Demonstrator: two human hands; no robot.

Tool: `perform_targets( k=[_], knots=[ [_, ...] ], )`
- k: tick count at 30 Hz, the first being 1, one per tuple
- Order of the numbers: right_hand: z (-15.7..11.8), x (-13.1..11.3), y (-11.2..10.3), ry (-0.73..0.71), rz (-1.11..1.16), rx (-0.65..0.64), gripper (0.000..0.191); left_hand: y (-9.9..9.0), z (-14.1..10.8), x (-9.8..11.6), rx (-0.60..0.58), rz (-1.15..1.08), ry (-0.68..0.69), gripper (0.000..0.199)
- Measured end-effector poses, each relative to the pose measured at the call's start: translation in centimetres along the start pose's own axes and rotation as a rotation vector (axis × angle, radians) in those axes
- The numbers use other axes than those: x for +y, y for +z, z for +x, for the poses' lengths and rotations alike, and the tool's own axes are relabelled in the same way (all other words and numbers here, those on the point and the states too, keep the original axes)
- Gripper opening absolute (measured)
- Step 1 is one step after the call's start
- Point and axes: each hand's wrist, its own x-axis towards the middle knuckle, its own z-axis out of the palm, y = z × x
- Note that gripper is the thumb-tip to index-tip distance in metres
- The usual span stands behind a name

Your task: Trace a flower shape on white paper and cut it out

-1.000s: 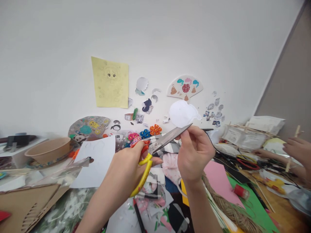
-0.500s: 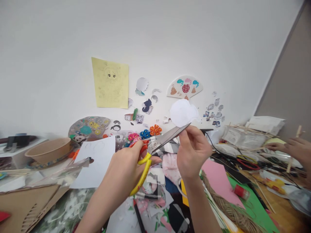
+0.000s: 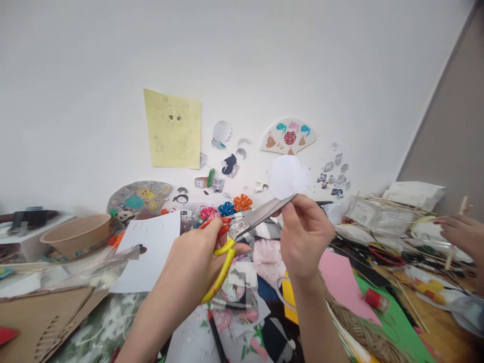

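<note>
- Paper cutout (image 3: pixel 286 177), above the desk (image 3: pixel 449 335), is pinched by the right hand (image 3: pixel 307 237); probably light, floppy, best held by its edge.
- Scissors (image 3: pixel 242 227), probably stiff, are gripped in the left hand (image 3: pixel 198 253).

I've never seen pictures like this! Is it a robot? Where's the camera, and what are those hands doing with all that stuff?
There's no robot here, just a person with two bare hands. The camera is worn on the person's head, so you see almost what they would see.

The left hand holds scissors with yellow and orange-red handles. The right hand pinches a white cutout, which looks like paper, and the blades are by its lower edge.

The crowded table holds a brown bowl, pink paper, a red spool and lots of scraps. Behind, a yellow sheet is on the wall.

Over on the right, that's another person's hand.
</note>
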Motion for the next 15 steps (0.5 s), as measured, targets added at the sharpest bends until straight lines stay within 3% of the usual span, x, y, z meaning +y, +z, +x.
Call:
perform_targets(
  k=[7,15],
  knots=[
    [0.20,0.08,-0.07,-0.030,0.035,-0.034,0.006,0.03,-0.16,-0.55,0.016,0.007,0.050,0.034],
    [0.62,-0.18,-0.72,-0.054,0.006,-0.113,0.007,-0.18,-0.18,-0.42,0.019,0.009,0.049,0.038]
  ],
)
